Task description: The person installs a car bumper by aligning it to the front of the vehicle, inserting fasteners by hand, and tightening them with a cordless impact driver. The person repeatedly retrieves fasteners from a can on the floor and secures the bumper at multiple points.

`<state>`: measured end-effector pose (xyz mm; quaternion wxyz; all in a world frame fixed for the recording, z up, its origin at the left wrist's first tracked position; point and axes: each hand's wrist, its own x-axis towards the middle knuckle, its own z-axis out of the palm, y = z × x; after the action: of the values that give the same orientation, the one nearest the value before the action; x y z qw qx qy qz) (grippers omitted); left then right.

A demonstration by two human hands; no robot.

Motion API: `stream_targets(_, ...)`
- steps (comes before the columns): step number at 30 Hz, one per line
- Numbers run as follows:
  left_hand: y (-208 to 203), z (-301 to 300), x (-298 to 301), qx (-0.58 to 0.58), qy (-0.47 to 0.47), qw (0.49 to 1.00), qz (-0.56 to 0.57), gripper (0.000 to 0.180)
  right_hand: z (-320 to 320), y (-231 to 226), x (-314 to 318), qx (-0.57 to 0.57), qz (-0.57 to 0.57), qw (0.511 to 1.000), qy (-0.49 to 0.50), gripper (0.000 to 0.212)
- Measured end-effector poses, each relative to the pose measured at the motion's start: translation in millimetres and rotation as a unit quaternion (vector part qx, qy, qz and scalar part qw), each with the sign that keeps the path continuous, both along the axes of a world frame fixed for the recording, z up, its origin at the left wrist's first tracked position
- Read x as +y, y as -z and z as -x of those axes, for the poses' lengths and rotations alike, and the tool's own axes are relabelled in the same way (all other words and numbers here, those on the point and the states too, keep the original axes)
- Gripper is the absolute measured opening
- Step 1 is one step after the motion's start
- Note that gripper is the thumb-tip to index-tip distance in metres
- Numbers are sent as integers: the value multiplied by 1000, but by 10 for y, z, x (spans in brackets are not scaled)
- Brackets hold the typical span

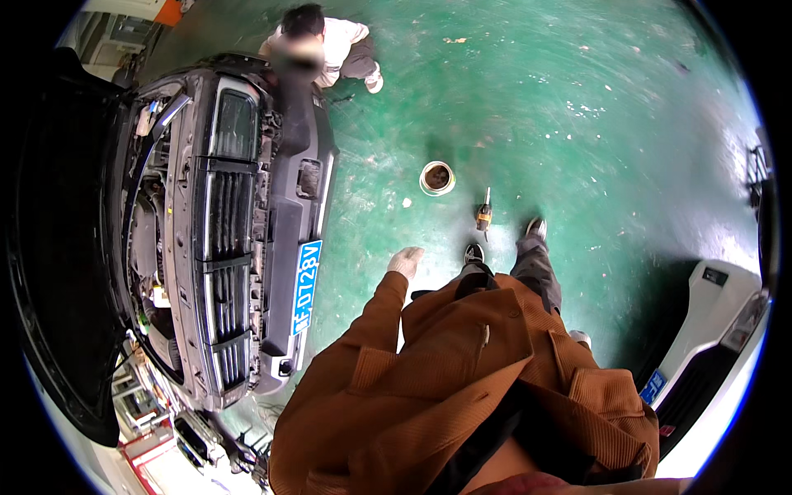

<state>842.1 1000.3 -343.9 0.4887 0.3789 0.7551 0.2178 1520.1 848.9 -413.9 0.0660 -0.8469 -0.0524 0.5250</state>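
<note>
My left hand [405, 262], in a pale work glove, hangs beside my brown jacket with its fingers loosely extended. It holds nothing that I can see and is apart from the car. Of my right hand [580, 337] only a bit of pale glove shows past the jacket; its fingers are hidden. To my left stands a dark car [293, 198] with its hood raised and its front parts exposed. On the green floor beyond my feet lies a yellow-and-black power tool [484, 216]. A round white bucket [437, 178] with dark contents stands left of it.
Another person [334, 49] in a pale top crouches by the far end of the car's bumper [305, 157]. The raised black hood [62, 247] fills the left edge. A white car's front [701, 330] is at my right. Clutter [223, 445] lies at the lower left.
</note>
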Motion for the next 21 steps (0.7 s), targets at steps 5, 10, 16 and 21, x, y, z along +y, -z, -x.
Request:
stream_targets(5,-608,-519,220,40,-95,992,66,51,-48,114,1564,-99,-7,665,-740,17)
stream_targets(10,-759,-479,-966,208,152,957,135,37,332,451,3464,197,-121,973,-26,14)
stream_targets(16,-1041,-838,-977,-4,-189,943,275,44,421,438,4776,160,-181,965,-105,26)
stream_targets(21,-1128,-500,-551,66,9,970,233,44,523,1135,4570,101,-109,974,-173,19)
